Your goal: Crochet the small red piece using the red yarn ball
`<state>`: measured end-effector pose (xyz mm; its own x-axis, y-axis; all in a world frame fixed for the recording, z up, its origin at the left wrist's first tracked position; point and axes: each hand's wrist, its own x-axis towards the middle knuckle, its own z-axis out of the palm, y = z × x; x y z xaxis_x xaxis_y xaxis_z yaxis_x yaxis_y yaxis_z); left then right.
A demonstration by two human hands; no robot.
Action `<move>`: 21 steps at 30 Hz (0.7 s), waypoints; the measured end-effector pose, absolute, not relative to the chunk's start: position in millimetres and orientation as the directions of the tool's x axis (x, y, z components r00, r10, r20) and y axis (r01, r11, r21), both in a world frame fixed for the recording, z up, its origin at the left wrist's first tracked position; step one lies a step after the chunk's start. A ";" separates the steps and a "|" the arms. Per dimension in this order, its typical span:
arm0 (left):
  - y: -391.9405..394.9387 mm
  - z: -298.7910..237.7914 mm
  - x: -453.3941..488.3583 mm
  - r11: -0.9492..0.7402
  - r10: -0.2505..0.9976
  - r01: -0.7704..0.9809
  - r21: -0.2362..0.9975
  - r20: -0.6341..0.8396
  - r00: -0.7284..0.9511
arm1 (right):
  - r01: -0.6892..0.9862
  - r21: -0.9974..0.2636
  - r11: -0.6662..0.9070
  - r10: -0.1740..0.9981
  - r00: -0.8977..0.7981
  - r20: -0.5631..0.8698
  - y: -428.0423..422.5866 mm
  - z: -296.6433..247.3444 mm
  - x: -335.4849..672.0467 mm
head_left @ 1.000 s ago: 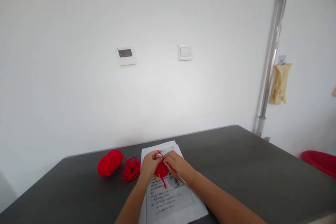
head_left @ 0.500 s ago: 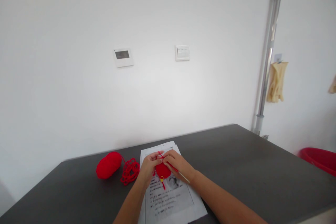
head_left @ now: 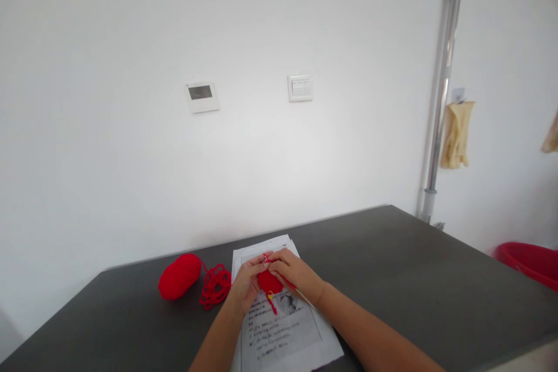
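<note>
My left hand (head_left: 250, 280) is closed on the upper left edge of a red crochet piece (head_left: 269, 282), with a strand of red yarn over its fingers. A crochet hook (head_left: 304, 297) sits in my right hand (head_left: 296, 274), its pale handle sticking out below the palm; the tip is hidden among the fingers. Both sets of fingertips meet at the top edge of the piece. From its lower edge hangs a small yellow stitch marker (head_left: 271, 294) with a red yarn tail (head_left: 272, 306). Underneath lie printed paper sheets (head_left: 290, 349).
Left of the papers, a ball of red yarn (head_left: 179, 276) and a loose heap of red yarn (head_left: 215, 286) rest on the dark table (head_left: 370, 256). A white wall stands behind. At the right are a metal pole (head_left: 439, 104), hanging yellowish gloves (head_left: 457, 133) and a red basin (head_left: 525, 261).
My fingertips have drawn slightly closer together at the top of the crochet piece. The stitch marker and yarn tail have swung a little. The view has shifted slightly.
</note>
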<state>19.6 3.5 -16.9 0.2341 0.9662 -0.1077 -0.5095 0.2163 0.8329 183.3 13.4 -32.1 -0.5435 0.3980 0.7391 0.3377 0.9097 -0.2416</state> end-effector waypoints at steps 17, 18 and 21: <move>12.4 -25.5 10.9 0.346 0.938 -0.553 0.759 -0.262 0.227 | 0.325 -0.161 0.932 0.335 -0.600 0.727 6.3 -30.9 181.0; 11.9 -24.5 11.6 0.342 0.940 -0.558 0.756 -0.262 0.220 | 0.329 -0.163 0.930 0.338 -0.596 0.728 6.5 -31.1 181.1; 10.1 -22.3 14.7 0.317 0.948 -0.565 0.762 -0.245 0.201 | 0.340 -0.163 0.926 0.345 -0.589 0.731 7.4 -32.3 181.5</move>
<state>14.7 10.1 -22.3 0.2015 0.9483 -0.2451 -0.5650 0.3170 0.7617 181.5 7.4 -32.3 -0.5891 0.3450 0.7307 0.3397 0.9262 -0.1635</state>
